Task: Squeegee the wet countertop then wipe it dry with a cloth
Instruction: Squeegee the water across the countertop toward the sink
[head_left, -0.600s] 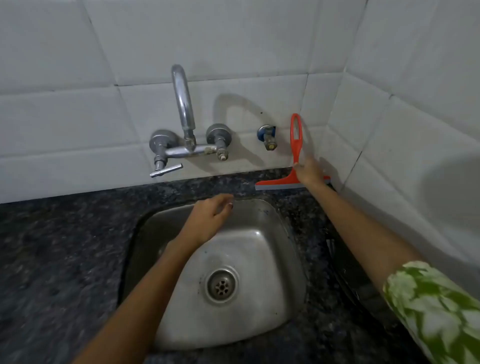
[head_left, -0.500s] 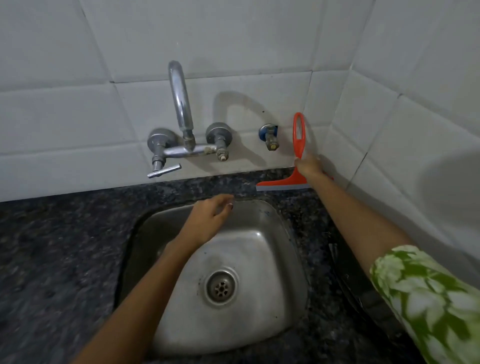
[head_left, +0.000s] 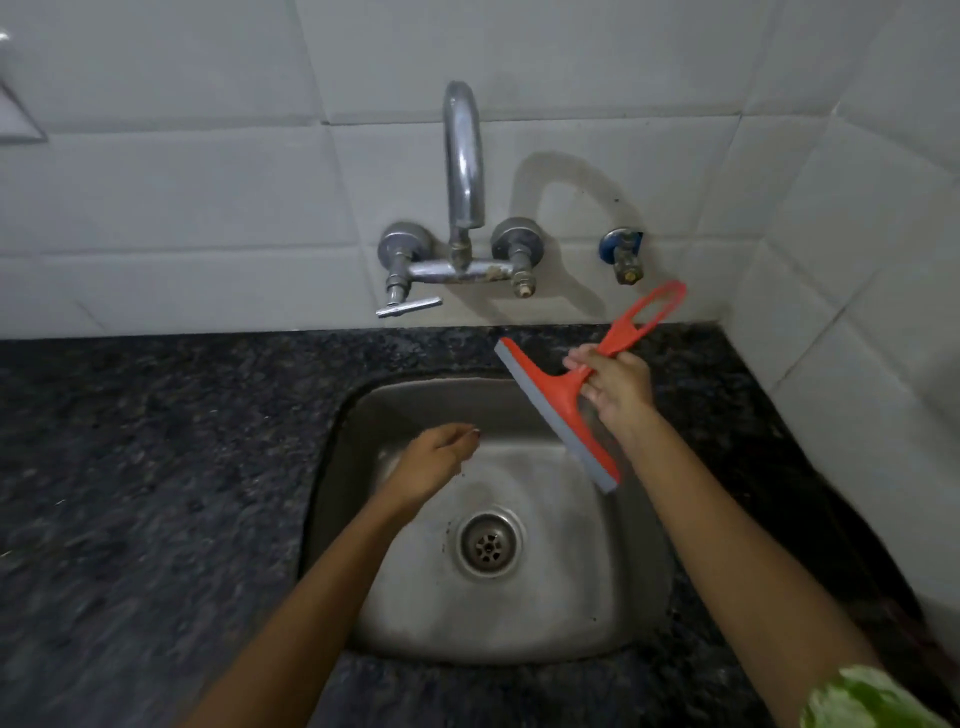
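The right hand (head_left: 618, 387) grips the squeegee (head_left: 574, 395) at its neck, lifted above the sink's (head_left: 644, 597) back right corner. The left hand (head_left: 434, 462) hangs loosely curled and empty over the sink. Light, stiff plastic with a soft blade; the looped handle probably offers better leverage.

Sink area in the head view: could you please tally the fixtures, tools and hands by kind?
Squeegee: 1
Mixer tap: 1
Small blue wall valve: 1
Sink: 1
Hands: 2, the left hand and the right hand
Total: 6
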